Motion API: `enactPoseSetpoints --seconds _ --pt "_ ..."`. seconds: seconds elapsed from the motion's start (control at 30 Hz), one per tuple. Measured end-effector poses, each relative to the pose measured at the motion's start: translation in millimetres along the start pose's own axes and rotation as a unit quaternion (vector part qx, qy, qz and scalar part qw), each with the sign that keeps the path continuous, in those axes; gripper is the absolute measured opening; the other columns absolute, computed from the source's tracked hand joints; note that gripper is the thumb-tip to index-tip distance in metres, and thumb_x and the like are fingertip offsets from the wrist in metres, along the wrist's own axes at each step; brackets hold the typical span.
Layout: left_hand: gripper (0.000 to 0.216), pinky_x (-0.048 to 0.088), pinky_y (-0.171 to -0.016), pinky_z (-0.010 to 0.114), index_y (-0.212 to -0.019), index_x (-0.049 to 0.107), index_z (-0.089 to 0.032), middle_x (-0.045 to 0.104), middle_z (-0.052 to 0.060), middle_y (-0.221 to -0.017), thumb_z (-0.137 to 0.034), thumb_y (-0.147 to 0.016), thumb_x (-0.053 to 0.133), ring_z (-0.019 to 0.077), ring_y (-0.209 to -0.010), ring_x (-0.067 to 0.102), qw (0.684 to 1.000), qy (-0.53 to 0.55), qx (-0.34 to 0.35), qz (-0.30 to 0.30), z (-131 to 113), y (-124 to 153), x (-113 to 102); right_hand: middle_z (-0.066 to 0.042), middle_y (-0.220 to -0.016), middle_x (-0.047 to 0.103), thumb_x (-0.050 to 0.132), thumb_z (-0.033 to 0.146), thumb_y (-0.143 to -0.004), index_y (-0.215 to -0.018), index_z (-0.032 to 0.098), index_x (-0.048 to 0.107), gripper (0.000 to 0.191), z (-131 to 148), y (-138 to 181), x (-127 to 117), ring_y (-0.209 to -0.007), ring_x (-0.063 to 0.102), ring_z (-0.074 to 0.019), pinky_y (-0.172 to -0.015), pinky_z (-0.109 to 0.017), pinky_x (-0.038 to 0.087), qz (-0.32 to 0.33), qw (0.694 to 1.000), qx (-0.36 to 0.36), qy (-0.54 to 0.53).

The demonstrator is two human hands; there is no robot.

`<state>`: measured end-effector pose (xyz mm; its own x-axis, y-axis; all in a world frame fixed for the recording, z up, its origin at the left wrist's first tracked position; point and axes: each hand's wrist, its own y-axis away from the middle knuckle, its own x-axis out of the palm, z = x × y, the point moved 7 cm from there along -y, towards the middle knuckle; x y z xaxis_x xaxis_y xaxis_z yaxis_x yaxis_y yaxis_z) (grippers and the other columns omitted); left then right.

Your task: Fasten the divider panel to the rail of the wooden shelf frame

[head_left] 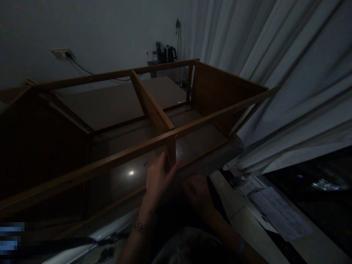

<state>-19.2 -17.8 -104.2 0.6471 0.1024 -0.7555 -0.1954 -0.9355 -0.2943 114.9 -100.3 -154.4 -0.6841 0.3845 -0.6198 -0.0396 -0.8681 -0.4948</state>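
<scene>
A wooden cabinet frame (123, 156) with an open top stretches across the view. My left hand (157, 178) is closed around the short front upright (171, 148), just under the front rail, with the thumb on its right side. Directly behind that upright runs a wooden divider panel (154, 104) to the back rail. My right hand (197, 187) is low and to the right of the left one, in front of the frame's lower edge. Its fingers are curled, and in the dim light I cannot see what they hold.
White curtains (275, 55) hang along the right. Papers (280, 211) lie at the lower right beside a dark glossy surface (324, 198). Behind the frame are a kettle (168, 54) and a wall socket (62, 54) with a plugged-in cable. The room is dim.
</scene>
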Motion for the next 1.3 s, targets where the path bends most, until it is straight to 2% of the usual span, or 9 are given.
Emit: enactPoseSetpoints --seconds 0.17,0.37,0.6,0.73,0.83,0.93,1.07,1.2,1.3 --pt "0.038 0.045 -0.061 0.027 -0.094 0.055 -0.020 0.067 0.004 -0.082 -0.056 -0.086 0.046 0.0185 -0.072 0.063 1.000 -0.012 -0.001 -0.008 0 1 0 -0.006 -0.093 0.068 0.044 0.030 -0.096 -0.113 0.021 0.056 0.023 1 0 -3 -0.085 0.060 -0.0210 -0.079 -0.037 0.046 -0.001 0.999 -0.046 -0.005" --pt "0.037 0.043 -0.060 0.026 -0.092 0.053 -0.019 0.065 0.003 -0.078 -0.056 -0.086 0.047 0.0176 -0.070 0.062 1.000 -0.007 0.005 -0.009 0 0 -1 -0.003 -0.083 0.068 0.039 0.024 -0.098 -0.096 0.022 0.062 0.023 16 -4 1 -0.079 0.061 -0.0172 -0.081 -0.033 0.047 0.086 0.977 -0.193 0.000" --pt "0.039 0.044 -0.061 0.027 -0.092 0.055 -0.019 0.066 0.004 -0.080 -0.056 -0.086 0.046 0.0182 -0.071 0.063 1.000 -0.013 0.001 -0.005 -1 0 -1 -0.002 -0.088 0.069 0.042 0.026 -0.098 -0.105 0.021 0.061 0.021 9 -4 1 -0.083 0.062 -0.0167 -0.083 -0.032 0.049 0.131 0.970 -0.207 -0.016" --pt "0.040 0.045 -0.062 0.027 -0.098 0.055 -0.019 0.066 0.005 -0.082 -0.056 -0.086 0.047 0.0188 -0.074 0.063 1.000 -0.012 0.006 -0.013 -2 0 -2 -0.006 -0.094 0.068 0.043 0.029 -0.097 -0.113 0.020 0.057 0.023 2 -6 -3 -0.085 0.061 -0.0183 -0.079 -0.033 0.050 0.089 0.987 -0.135 -0.021" --pt "0.040 0.045 -0.062 0.028 -0.096 0.056 -0.019 0.066 0.005 -0.083 -0.056 -0.086 0.046 0.0191 -0.074 0.063 1.000 -0.017 0.001 -0.009 0 0 -1 -0.006 -0.082 0.066 0.048 0.031 -0.094 -0.093 0.020 0.061 0.018 -3 -5 -6 -0.080 0.059 -0.0202 -0.074 -0.034 0.047 0.061 0.994 -0.086 0.022" --pt "0.040 0.045 -0.062 0.028 -0.098 0.056 -0.019 0.066 0.005 -0.084 -0.056 -0.086 0.046 0.0188 -0.074 0.063 1.000 -0.003 -0.004 -0.004 1 1 0 -0.004 -0.073 0.064 0.049 0.027 -0.093 -0.076 0.020 0.059 0.021 1 -5 -3 -0.076 0.055 -0.0204 -0.073 -0.035 0.041 0.075 0.991 -0.083 0.075" --pt "0.041 0.045 -0.062 0.028 -0.100 0.056 -0.019 0.066 0.004 -0.084 -0.056 -0.085 0.047 0.0184 -0.073 0.063 1.000 0.013 -0.009 -0.006 0 1 0 -0.003 -0.067 0.061 0.045 0.028 -0.093 -0.066 0.020 0.056 0.030 -2 -3 4 -0.070 0.054 -0.0178 -0.069 -0.031 0.040 0.074 0.997 0.024 -0.003" --pt "0.039 0.044 -0.060 0.027 -0.096 0.056 -0.020 0.065 0.004 -0.080 -0.056 -0.085 0.048 0.0180 -0.069 0.062 1.000 0.018 -0.013 -0.009 -1 1 -2 0.001 -0.064 0.057 0.042 0.036 -0.093 -0.067 0.019 0.058 0.034 -13 9 19 -0.059 0.053 -0.0125 -0.058 -0.024 0.040 0.098 0.954 0.221 -0.174" --pt "0.039 0.044 -0.061 0.028 -0.097 0.057 -0.020 0.066 0.004 -0.082 -0.056 -0.085 0.048 0.0186 -0.072 0.063 1.000 0.023 -0.011 -0.005 -2 1 -2 0.003 -0.056 0.052 0.040 0.043 -0.093 -0.067 0.019 0.058 0.040 -16 16 28 -0.052 0.050 -0.0116 -0.050 -0.022 0.038 0.131 0.921 0.288 -0.229"
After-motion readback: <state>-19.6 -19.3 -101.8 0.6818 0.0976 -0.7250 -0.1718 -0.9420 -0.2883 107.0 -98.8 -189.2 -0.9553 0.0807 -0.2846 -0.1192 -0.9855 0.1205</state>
